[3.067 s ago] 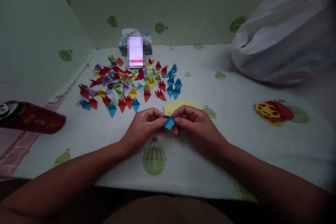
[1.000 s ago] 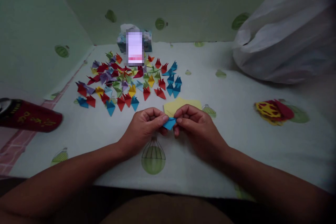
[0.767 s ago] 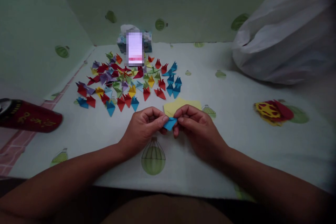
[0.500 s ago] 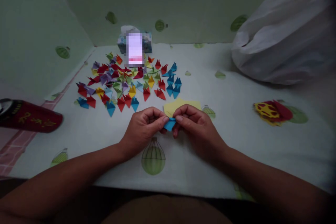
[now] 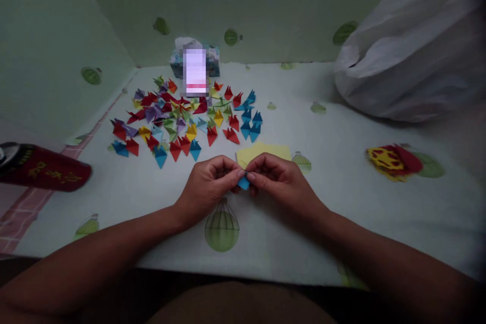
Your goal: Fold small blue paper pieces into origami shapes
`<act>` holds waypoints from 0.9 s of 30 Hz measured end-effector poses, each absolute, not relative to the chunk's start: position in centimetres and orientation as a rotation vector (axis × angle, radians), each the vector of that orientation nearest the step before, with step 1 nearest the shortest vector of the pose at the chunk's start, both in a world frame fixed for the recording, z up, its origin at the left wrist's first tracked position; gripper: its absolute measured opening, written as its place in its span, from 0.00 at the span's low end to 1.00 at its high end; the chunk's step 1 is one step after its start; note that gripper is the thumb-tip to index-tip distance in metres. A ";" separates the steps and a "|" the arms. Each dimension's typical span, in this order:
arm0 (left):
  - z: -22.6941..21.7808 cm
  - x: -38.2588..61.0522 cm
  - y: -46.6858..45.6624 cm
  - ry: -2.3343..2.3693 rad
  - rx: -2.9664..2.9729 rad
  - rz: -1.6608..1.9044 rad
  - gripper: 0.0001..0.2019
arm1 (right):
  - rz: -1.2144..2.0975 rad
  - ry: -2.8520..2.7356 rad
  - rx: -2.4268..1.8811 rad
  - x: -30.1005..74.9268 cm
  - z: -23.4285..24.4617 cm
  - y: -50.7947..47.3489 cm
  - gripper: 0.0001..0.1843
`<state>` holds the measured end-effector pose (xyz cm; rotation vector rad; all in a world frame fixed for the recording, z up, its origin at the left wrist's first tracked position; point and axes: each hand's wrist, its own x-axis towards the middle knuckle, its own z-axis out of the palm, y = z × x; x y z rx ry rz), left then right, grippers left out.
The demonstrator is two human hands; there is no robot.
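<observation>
Between my fingertips is a small folded piece of blue paper (image 5: pixel 243 182), partly covered by both thumbs. My left hand (image 5: pixel 214 182) pinches its left side. From the right, my right hand (image 5: pixel 279 182) pinches it too, the two thumbs almost meeting at its top. Yellow paper sheets (image 5: pixel 261 151) lie flat on the table just behind my hands. Farther back and to the left spread many small folded paper cranes (image 5: pixel 182 126) in red, blue, yellow, green and purple.
A phone (image 5: pixel 195 71) leans on a tissue box (image 5: pixel 214 61) behind the cranes. At the left edge lies a red can (image 5: pixel 49 168). A white plastic bag (image 5: pixel 410 61) bulges at the back right, with red and yellow cut-out pieces (image 5: pixel 395 162) in front of it on the patterned tablecloth (image 5: pixel 288 253).
My right hand has shifted slightly left, bringing the thumbs closer together. Less of the blue paper shows now. My left hand has hardly moved.
</observation>
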<state>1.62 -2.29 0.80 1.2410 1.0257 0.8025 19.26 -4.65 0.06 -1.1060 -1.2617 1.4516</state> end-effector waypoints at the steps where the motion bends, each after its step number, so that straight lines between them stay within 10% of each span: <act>1: 0.8 1.6 -2.3 1.025 1.242 0.798 0.09 | 1.431 -1.274 -1.123 19.3 0.1 -4.7 0.05; 27: 1.0 1.5 -1.9 1.047 1.183 0.715 0.12 | 1.534 -1.182 -1.195 19.6 0.4 -4.5 0.08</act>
